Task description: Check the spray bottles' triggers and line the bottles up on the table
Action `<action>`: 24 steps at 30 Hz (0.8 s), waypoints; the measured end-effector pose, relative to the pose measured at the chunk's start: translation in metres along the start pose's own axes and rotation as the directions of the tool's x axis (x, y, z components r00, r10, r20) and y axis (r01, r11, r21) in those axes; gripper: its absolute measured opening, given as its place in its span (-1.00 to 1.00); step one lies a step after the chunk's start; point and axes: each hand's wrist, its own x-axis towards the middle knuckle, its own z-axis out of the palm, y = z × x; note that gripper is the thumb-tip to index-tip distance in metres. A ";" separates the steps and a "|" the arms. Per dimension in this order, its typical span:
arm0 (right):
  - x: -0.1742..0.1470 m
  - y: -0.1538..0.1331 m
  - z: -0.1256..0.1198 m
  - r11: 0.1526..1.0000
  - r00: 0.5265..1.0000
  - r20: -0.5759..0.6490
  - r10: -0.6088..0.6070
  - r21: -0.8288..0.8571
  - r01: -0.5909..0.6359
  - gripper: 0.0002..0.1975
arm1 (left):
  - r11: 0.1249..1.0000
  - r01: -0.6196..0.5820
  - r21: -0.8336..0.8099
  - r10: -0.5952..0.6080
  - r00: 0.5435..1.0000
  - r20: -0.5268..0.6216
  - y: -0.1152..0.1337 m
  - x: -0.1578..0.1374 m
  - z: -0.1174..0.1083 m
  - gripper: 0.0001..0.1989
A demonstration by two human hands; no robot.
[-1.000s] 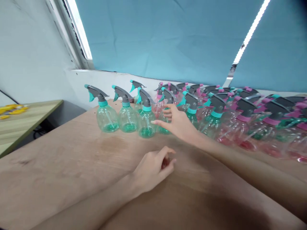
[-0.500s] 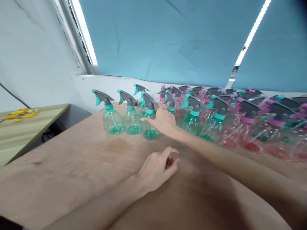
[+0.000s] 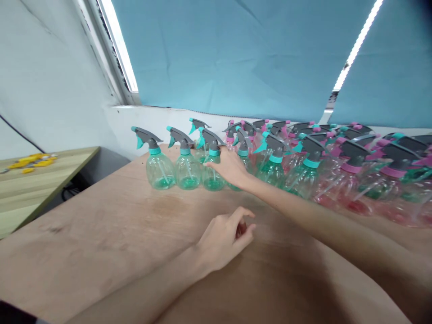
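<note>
My right hand (image 3: 231,167) reaches across the table with its fingers closed around the right side of a clear spray bottle (image 3: 213,175). This bottle has a green base, a turquoise collar and a grey trigger head, and stands upright on the table. Two similar green spray bottles stand to its left, the nearer one (image 3: 187,173) right beside it and another (image 3: 160,171) farther left. Below, over the table front, my left hand (image 3: 222,238) has loosely bent fingers, its thumb apart from them; I see nothing in it.
Several green and pink spray bottles (image 3: 351,180) crowd the right side of the wooden table (image 3: 101,243). A blue sheet (image 3: 219,58) covers the window behind. At the left, yellow pieces (image 3: 33,160) lie on a separate lighter table (image 3: 50,180).
My right hand has pushed the held spray bottle slightly back, level with the two bottles to its left. My left hand has barely moved.
</note>
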 end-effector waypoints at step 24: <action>-0.038 0.051 -0.040 0.976 0.983 -0.094 0.158 -0.137 -0.170 -0.38 | 1.000 0.021 0.014 -0.021 1.000 -0.013 -0.001 0.001 -0.003 -0.81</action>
